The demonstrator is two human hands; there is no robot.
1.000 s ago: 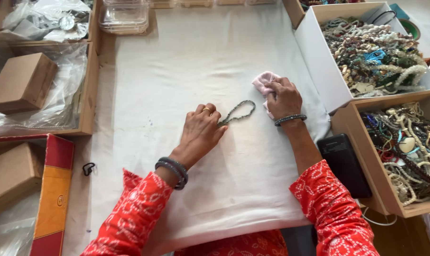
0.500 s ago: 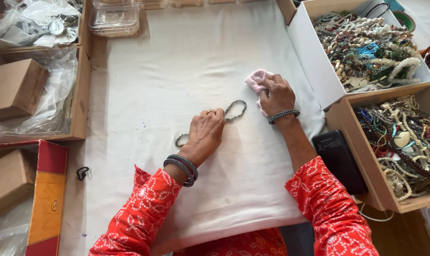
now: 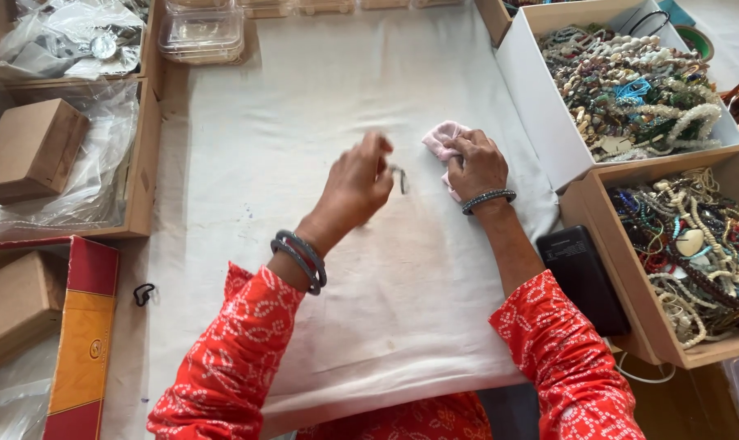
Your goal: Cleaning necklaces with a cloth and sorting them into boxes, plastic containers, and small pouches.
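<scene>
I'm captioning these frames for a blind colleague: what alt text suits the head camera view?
A person in red patterned sleeves works at a white cloth-covered table: the left hand lifts a thin grey beaded strand, blurred, while the right hand presses a crumpled pink cloth. Two open boxes of mixed beaded jewellery sit to the right.

Your table is covered by a white cloth (image 3: 304,147); on it lie clear plastic containers (image 3: 202,34) at the far edge and a black case (image 3: 583,277) at its right edge.
</scene>
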